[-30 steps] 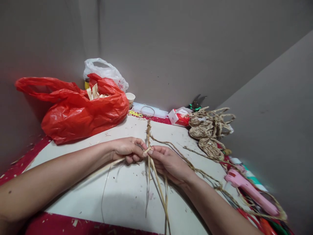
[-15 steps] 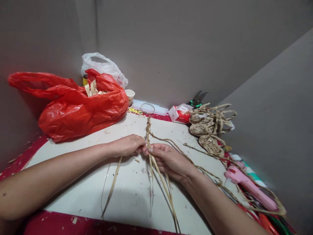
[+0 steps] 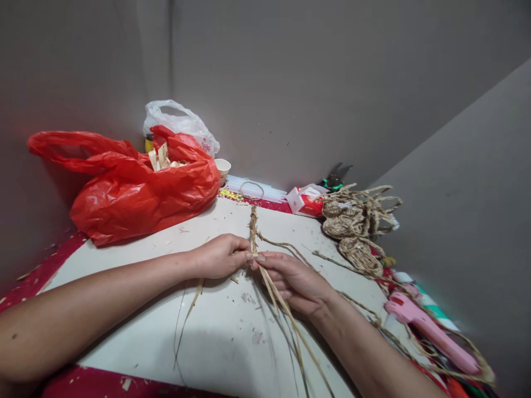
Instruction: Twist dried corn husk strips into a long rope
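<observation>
1. Grey walls hem in a white tabletop (image 3: 215, 331) littered with scraps.
2. Left hand (image 3: 219, 257) and right hand (image 3: 296, 282) pinch the straw braid (image 3: 252, 226) at mid-table, fingers clenched on it.
3. Looks light, dry, brittle; best held right at the weave, loose strands (image 3: 286, 309) trailing.

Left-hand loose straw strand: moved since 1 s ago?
Yes. The loose strand under the left hand swung from pointing sideways along the forearm to hanging toward the table's near edge.
</observation>
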`<state>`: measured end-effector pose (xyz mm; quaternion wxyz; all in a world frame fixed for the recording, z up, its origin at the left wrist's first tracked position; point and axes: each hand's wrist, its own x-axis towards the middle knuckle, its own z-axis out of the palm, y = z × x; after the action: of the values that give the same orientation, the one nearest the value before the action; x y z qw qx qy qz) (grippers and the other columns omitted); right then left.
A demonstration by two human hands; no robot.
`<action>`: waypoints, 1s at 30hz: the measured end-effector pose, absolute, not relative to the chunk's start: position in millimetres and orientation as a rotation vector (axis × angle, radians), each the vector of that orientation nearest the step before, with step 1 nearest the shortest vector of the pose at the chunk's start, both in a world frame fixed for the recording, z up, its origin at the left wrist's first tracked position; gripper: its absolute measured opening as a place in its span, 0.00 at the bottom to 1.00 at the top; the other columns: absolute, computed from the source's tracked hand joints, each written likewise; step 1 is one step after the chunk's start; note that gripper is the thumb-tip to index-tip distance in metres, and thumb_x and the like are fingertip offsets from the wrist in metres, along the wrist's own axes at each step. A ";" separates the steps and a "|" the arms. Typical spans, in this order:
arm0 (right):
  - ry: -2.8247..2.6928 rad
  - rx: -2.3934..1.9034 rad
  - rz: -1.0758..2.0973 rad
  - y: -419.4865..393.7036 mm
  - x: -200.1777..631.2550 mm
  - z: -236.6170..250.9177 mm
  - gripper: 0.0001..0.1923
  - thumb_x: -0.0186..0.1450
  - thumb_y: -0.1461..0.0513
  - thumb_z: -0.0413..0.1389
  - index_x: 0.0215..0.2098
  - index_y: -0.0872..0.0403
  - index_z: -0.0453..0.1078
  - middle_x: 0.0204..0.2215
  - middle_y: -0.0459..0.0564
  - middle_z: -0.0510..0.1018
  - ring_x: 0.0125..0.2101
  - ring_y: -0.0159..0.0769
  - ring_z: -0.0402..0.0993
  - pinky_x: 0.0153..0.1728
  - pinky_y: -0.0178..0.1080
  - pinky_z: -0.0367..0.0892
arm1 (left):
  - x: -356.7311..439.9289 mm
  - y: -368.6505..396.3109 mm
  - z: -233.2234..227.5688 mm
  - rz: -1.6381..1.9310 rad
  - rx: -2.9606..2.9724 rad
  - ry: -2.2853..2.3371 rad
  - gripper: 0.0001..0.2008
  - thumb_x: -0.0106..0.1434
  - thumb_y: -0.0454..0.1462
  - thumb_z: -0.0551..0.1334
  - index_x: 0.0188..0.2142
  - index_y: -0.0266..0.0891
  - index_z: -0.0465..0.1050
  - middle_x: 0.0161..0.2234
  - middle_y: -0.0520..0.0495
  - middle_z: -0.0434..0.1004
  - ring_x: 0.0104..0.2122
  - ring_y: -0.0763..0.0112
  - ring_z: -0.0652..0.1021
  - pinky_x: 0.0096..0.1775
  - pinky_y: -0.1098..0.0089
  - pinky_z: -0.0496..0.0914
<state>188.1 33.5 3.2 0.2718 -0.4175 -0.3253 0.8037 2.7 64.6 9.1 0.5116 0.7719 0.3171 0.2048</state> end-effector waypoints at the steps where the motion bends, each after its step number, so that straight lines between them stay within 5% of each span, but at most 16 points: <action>1: -0.863 -1.127 2.164 33.5 188.3 3.1 0.12 0.55 0.58 0.62 0.28 0.59 0.67 0.14 0.33 0.46 0.13 0.17 0.34 0.11 0.23 0.35 | 2.5 64.0 9.7 0.499 1.886 0.779 0.12 0.61 0.37 0.52 0.30 0.34 0.72 0.22 0.54 0.66 0.23 0.79 0.64 0.29 0.77 0.60; 16: -0.725 -1.125 2.224 34.8 190.9 -2.8 0.08 0.55 0.61 0.59 0.25 0.58 0.65 0.12 0.36 0.55 0.11 0.19 0.43 0.10 0.26 0.42 | -5.5 63.2 0.5 0.464 2.945 0.895 0.08 0.61 0.34 0.50 0.29 0.37 0.66 0.23 0.49 0.71 0.20 0.73 0.67 0.24 0.72 0.54; 22: -0.941 -1.152 2.068 26.5 180.2 4.7 0.15 0.56 0.57 0.61 0.24 0.57 0.60 0.12 0.33 0.48 0.13 0.17 0.34 0.11 0.25 0.34 | 1.4 57.6 -5.1 0.655 2.547 1.016 0.10 0.62 0.37 0.49 0.26 0.38 0.64 0.20 0.53 0.65 0.19 0.76 0.63 0.25 0.73 0.55; 30: -1.146 -1.240 1.926 26.5 179.5 7.0 0.18 0.55 0.53 0.61 0.24 0.54 0.58 0.12 0.33 0.47 0.13 0.20 0.34 0.12 0.28 0.34 | 10.5 56.2 -5.8 0.754 1.752 0.836 0.10 0.60 0.38 0.52 0.25 0.35 0.64 0.20 0.56 0.60 0.22 0.79 0.61 0.26 0.77 0.57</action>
<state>179.5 26.5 7.0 0.2859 -0.4639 -0.4288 0.7205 10.5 56.2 -5.8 0.5052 0.7260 0.3466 0.3124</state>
